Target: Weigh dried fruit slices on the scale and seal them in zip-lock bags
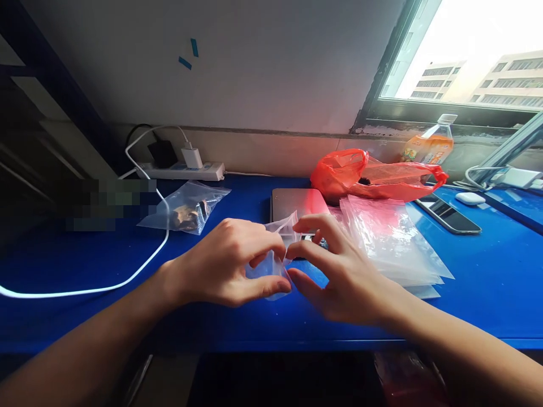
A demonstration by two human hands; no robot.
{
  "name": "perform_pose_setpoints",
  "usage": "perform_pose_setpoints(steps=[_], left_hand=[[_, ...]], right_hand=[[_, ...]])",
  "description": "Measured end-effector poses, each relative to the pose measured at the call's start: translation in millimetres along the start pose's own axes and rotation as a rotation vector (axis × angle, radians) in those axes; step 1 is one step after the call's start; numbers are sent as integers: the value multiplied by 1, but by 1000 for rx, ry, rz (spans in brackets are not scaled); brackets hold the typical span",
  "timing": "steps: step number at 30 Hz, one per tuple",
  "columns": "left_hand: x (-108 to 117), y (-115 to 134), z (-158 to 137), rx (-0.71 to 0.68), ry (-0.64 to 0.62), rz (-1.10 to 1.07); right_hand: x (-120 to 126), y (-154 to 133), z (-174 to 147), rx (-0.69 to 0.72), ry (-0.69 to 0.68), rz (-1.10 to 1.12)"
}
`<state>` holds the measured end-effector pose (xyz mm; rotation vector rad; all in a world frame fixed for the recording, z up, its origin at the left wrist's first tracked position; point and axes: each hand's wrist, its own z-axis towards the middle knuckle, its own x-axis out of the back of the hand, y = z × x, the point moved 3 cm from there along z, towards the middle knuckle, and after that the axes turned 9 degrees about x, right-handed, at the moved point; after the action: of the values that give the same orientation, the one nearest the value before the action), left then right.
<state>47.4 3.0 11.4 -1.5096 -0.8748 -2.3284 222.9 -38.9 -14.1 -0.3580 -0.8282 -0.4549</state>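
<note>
Blue tabletop (pixel 487 282), viewed from the head: a clear plastic bag (pixel 267 268) was suspended between both hands, near the middle of the front edge. The left hand (pixel 237 257) was curled about this bag, its thumb along the lower side; the right hand (pixel 339 271) had its fingers bent and spread, their tips at the bag's right side. Just beyond stood a grey, flat-topped object (pixel 294 200). Toward the right edge lay a stack of clear bags (pixel 382 237), with a red bag (pixel 339 172) behind it, by the back edge; leftward lay a bag of brownish contents (pixel 186 213).
</note>
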Motion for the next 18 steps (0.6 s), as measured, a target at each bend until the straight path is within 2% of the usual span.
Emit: perform_pose_setpoints(steps=[3, 5, 11, 14, 18], left_hand=[[-1, -11, 1, 68, -4, 10], [0, -19, 2, 104, 34, 29], [6, -32, -1, 139, 295, -88], [3, -29, -3, 83, 305, -161], [-4, -14, -5, -117, 292, -115]], right_hand=[[-4, 2, 2, 2, 6, 25], [-4, 2, 4, 60, 1, 22], [9, -14, 8, 268, -99, 156], [11, -21, 7, 335, -145, 167], [7, -20, 8, 216, -103, 59]])
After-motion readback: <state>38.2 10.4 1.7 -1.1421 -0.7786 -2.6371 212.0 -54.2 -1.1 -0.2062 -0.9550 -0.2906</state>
